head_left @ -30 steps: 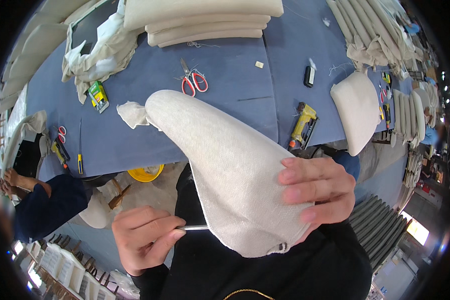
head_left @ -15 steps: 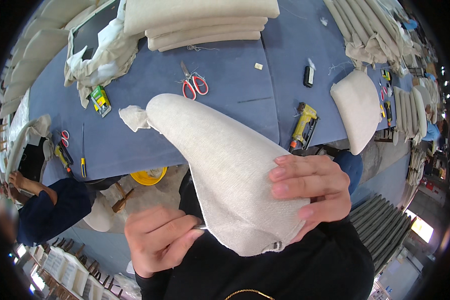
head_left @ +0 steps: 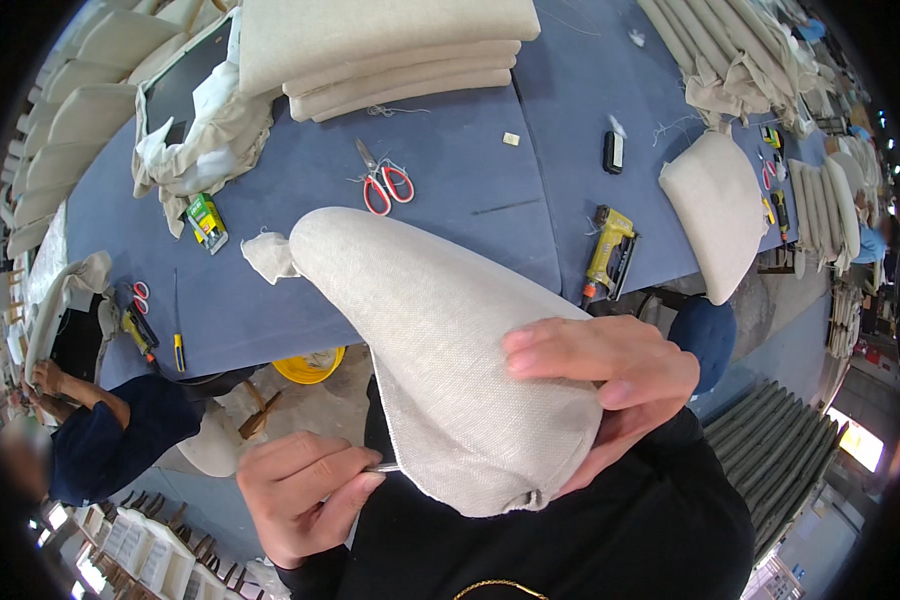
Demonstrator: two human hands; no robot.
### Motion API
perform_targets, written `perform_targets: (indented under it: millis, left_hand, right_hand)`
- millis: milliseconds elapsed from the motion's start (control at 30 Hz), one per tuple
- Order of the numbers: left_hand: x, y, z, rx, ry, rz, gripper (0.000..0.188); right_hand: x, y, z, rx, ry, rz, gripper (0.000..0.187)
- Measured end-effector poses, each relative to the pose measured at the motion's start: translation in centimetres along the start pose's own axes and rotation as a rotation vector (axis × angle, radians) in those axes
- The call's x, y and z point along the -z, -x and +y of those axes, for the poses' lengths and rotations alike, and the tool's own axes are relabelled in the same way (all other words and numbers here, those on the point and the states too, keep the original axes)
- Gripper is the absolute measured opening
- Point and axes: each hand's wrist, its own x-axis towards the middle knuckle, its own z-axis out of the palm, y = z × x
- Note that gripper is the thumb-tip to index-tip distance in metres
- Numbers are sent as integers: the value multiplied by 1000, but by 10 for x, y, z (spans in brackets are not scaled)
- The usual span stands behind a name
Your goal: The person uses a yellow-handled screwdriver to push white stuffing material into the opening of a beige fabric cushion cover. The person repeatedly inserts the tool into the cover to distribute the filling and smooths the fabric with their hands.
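A cushion (head_left: pixel 440 330) in pale beige woven fabric slants across the middle, its narrow padded end up and to the left. A loose flap of cloth sticks out from that narrow end. My right hand (head_left: pixel 625 375) is closed round the cushion's right side, with the fingers over the top face and the thumb hidden. At the lower left edge, my left hand (head_left: pixel 305 490) pinches a thin metal piece (head_left: pixel 385 467) whose tip meets the cushion's edge; its exact kind is hard to make out. Near the bottom corner the fabric is folded.
On the blue-grey table (head_left: pixel 460 170) lie red-handled scissors (head_left: pixel 385 185), a yellow staple gun (head_left: pixel 610 250), a green-yellow box (head_left: pixel 207 222) and a screwdriver (head_left: pixel 177 335). Stacked beige cushions (head_left: pixel 400 60) stand behind. A person in dark clothes (head_left: pixel 125 440) works at the left.
My left hand has drawn slightly left and down, showing more of the metal piece. My right fingers have shifted left on the cushion, whose narrow end has dropped a little.
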Motion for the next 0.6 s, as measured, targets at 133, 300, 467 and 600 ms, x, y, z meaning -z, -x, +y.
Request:
perform_targets:
  millis: [133, 300, 467, 600]
  left_hand:
    - [7, -11, -3, -114, -27, -62, 20]
    - [7, -15, -4, -99, -15, -87, 19]
    - [7, -18, -1, -68, 1, -92, 19]
    - [5, -22, -2, -53, 15, -68, 19]
  right_hand:
    - [-1, -2, -1, -46, -75, -96, 100]
    - [6, -7, 1, -7, -6, -135, 104]
    - [-1, 3, 3, -72, -149, 7, 104]
    - [15, -12, -1, -103, 32, -144, 96]
